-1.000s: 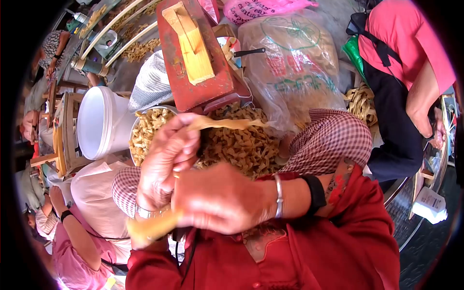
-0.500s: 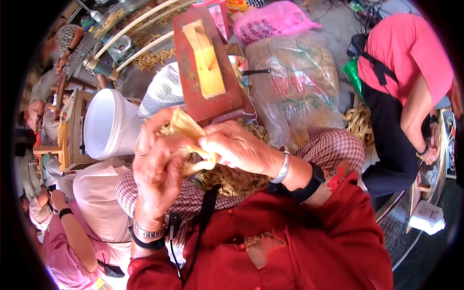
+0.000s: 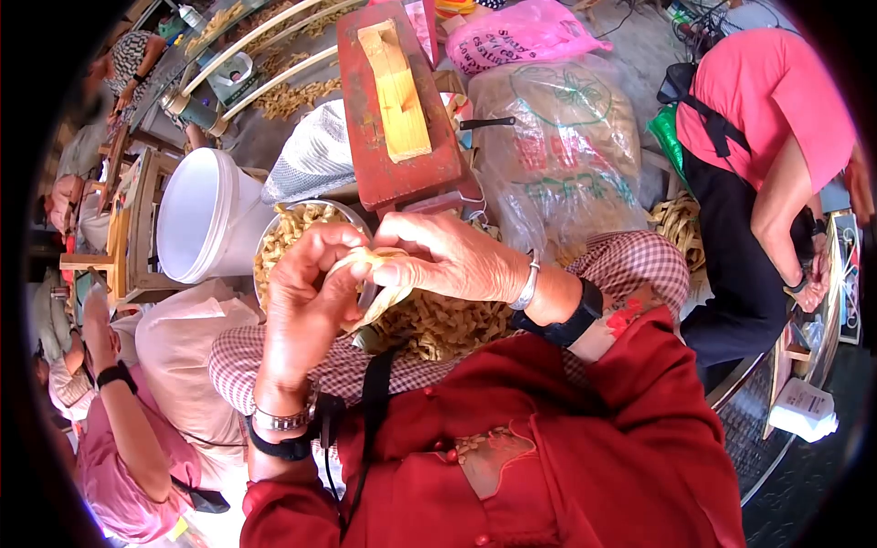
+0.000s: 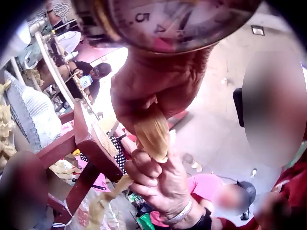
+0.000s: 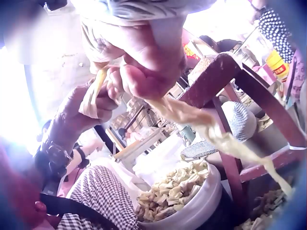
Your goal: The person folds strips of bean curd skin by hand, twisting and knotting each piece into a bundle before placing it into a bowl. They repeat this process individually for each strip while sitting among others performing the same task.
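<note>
A pale yellow, flat, wrinkled strip (image 3: 388, 300) is looped between the two hands, held in front of the chest. My left hand (image 3: 300, 306) pinches one part of it between thumb and fingers. On the other side, my right hand (image 3: 461, 260) grips the strip with its thumb along it, fingertips close against the left hand's. A folded bulge of the strip (image 4: 154, 136) shows between the hands in the left wrist view. From the right hand a long twisted tail of the strip (image 5: 206, 125) hangs down in the right wrist view.
Beyond the hands stands a red wooden bench (image 3: 388, 181) bearing a yellow wood block (image 3: 395, 100). A tub (image 5: 211, 194) holds folded yellow pieces (image 5: 175, 189); more pieces (image 3: 438, 327) lie below the hands. A white bucket (image 3: 194, 219) is left, a large clear plastic bag (image 3: 566, 137) right.
The hands were crossed with the strip stretched out, then came side by side around a loose loop. Now they are closer together, with the loop drawn smaller.
</note>
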The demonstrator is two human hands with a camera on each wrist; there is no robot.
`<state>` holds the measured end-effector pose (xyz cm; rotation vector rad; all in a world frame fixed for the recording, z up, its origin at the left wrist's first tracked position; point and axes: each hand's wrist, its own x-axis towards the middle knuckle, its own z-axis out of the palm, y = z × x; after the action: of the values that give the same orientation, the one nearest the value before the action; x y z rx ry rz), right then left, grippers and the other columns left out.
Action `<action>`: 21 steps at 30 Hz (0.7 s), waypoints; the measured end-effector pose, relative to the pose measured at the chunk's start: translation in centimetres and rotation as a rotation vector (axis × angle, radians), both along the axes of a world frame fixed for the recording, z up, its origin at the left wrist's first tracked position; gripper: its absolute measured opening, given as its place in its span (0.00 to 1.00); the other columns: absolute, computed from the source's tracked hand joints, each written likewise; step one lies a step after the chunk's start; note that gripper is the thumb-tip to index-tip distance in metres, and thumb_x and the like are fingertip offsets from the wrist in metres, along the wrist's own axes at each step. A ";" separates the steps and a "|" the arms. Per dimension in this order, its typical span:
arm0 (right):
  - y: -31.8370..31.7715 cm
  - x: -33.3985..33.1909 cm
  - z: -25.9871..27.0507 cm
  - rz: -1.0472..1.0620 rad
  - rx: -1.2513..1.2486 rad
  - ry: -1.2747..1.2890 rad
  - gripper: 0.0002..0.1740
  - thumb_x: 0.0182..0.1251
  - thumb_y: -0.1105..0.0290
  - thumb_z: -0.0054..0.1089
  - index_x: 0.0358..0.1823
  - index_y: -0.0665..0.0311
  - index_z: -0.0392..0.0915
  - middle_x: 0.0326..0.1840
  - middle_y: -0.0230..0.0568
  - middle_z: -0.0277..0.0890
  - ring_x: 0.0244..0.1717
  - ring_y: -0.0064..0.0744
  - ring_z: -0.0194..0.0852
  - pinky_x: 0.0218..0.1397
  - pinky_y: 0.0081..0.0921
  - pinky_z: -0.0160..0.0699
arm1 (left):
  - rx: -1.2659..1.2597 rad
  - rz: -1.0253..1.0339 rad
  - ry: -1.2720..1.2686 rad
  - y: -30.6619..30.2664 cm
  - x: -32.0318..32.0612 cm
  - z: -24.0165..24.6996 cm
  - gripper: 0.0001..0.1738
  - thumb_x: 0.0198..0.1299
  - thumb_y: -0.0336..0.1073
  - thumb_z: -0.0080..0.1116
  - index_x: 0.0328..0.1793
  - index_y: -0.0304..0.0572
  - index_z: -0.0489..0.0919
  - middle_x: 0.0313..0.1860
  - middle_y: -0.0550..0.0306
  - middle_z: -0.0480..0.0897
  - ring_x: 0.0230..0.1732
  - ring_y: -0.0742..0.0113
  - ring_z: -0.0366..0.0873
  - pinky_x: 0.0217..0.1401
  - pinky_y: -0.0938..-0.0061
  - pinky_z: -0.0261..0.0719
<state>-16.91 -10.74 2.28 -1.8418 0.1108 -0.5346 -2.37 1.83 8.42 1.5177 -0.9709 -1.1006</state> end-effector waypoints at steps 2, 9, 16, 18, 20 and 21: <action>0.1 0.1 -0.6 -0.020 0.064 -0.078 0.20 0.69 0.53 0.51 0.40 0.68 0.72 0.27 0.49 0.73 0.28 0.41 0.75 0.33 0.31 0.70 | -0.013 -0.101 0.224 0.3 0.8 -0.9 0.13 0.64 0.31 0.54 0.54 0.39 0.72 0.35 0.57 0.82 0.25 0.81 0.73 0.27 0.85 0.71; -1.1 -1.2 0.5 0.083 0.152 0.035 0.21 0.70 0.56 0.50 0.44 0.71 0.74 0.35 0.50 0.77 0.37 0.42 0.79 0.40 0.30 0.72 | -0.120 -0.222 0.579 -0.2 -0.5 -1.2 0.24 0.61 0.29 0.56 0.63 0.32 0.67 0.43 0.51 0.81 0.43 0.67 0.81 0.46 0.79 0.78; -0.8 -1.2 -0.5 -0.093 0.198 -0.033 0.18 0.71 0.60 0.50 0.47 0.71 0.74 0.40 0.43 0.78 0.42 0.27 0.75 0.48 0.25 0.72 | -0.167 -0.081 -0.112 -1.1 -2.4 -2.2 0.25 0.62 0.40 0.59 0.62 0.35 0.72 0.52 0.56 0.77 0.50 0.69 0.75 0.54 0.75 0.73; -0.6 -1.2 0.0 -0.079 0.326 -0.027 0.15 0.71 0.63 0.50 0.48 0.69 0.75 0.43 0.37 0.78 0.45 0.22 0.73 0.50 0.22 0.71 | -0.186 -0.068 -0.128 -1.4 -2.4 -2.5 0.23 0.66 0.44 0.54 0.61 0.37 0.74 0.44 0.60 0.75 0.41 0.74 0.71 0.45 0.79 0.70; -0.3 -1.2 0.0 -0.098 0.391 0.004 0.15 0.71 0.63 0.50 0.49 0.67 0.74 0.42 0.36 0.78 0.44 0.21 0.72 0.47 0.20 0.71 | -0.173 -0.050 -0.065 -1.7 -2.6 -2.3 0.23 0.68 0.46 0.50 0.61 0.37 0.74 0.34 0.66 0.71 0.31 0.81 0.64 0.33 0.87 0.64; -0.3 -1.1 -0.1 -0.100 0.405 0.021 0.15 0.71 0.63 0.51 0.50 0.66 0.72 0.41 0.35 0.77 0.42 0.19 0.72 0.44 0.19 0.71 | -0.171 -0.041 -0.103 -1.7 -2.4 -2.3 0.24 0.69 0.48 0.47 0.59 0.36 0.76 0.36 0.65 0.72 0.32 0.80 0.67 0.35 0.86 0.68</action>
<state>-18.04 -11.01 2.19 -1.4520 0.3049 -0.5198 -4.77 0.13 6.10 1.4316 -1.1419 -0.9491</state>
